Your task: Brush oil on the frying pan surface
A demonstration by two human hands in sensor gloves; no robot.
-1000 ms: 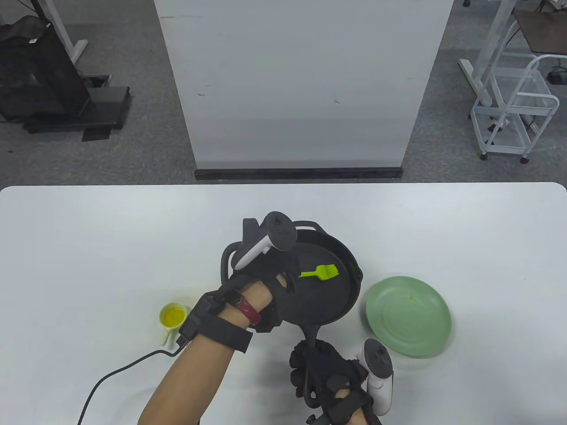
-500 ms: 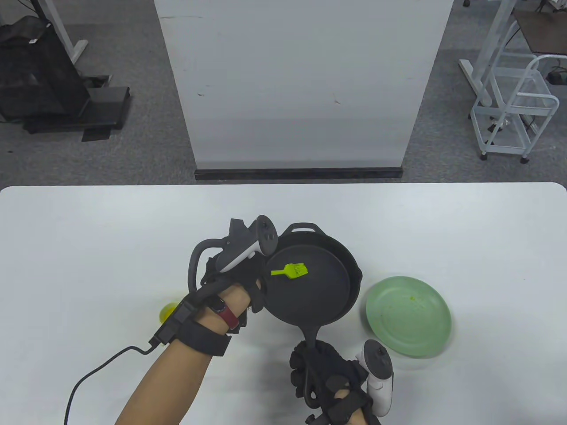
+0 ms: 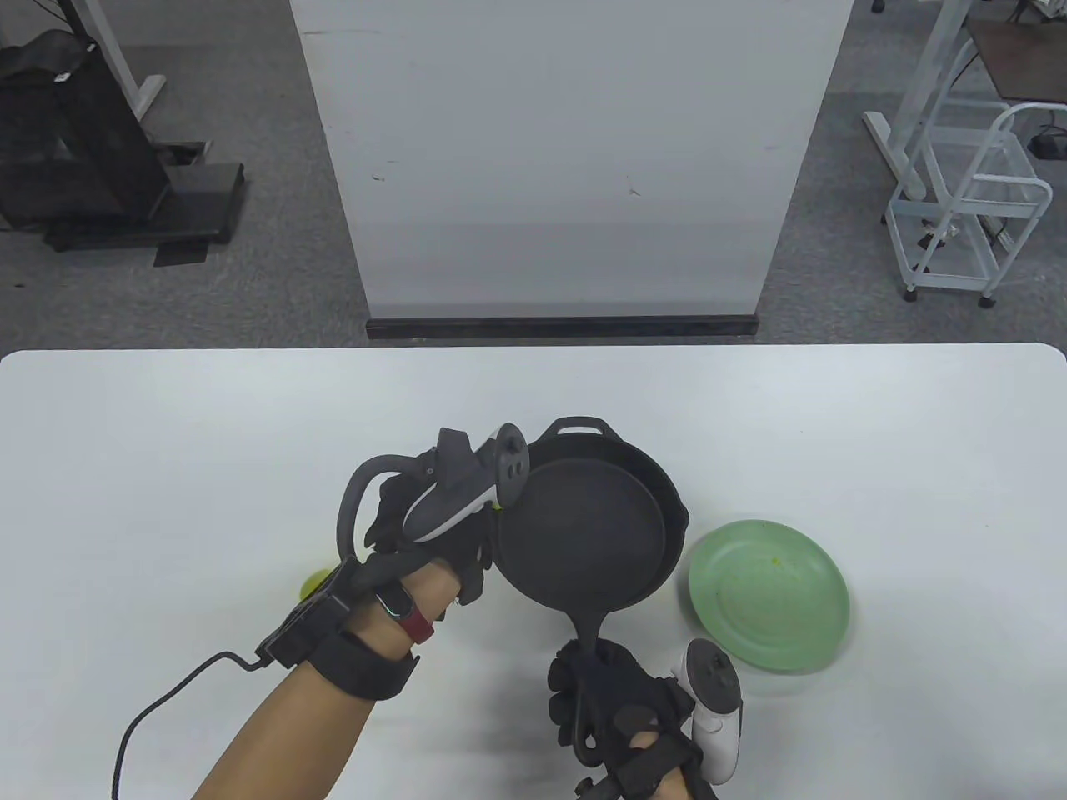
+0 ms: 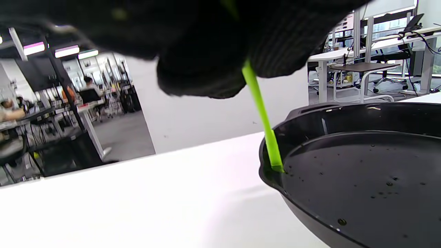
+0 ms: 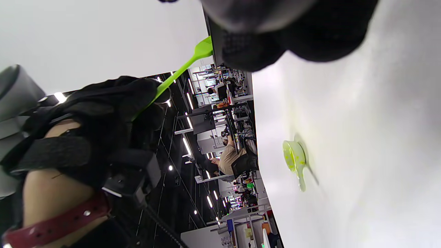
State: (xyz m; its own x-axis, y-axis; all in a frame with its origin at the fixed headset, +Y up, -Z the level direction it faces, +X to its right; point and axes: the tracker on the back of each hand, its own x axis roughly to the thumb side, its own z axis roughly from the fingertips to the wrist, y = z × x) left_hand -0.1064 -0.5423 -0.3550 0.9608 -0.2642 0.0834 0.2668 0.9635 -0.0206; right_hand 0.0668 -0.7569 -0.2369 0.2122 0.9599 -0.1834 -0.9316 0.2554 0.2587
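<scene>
A black cast-iron frying pan is tilted up off the table, its handle toward me. My right hand grips the pan handle. My left hand holds a green silicone brush at the pan's left rim; in the table view the brush is hidden behind the tracker. In the left wrist view the brush handle runs from my fingers down to the pan's inner edge. The right wrist view shows the brush in my left hand. The small yellow-green oil cup is mostly hidden behind my left wrist.
A green plate lies on the white table right of the pan. The oil cup also shows in the right wrist view. A white panel stands beyond the table's far edge. A cable trails from my left wrist.
My left hand has swept the brush leftward across the pan, from right of centre to the left rim, where it goes out of sight. The pan has tilted slightly. My right hand stays put.
</scene>
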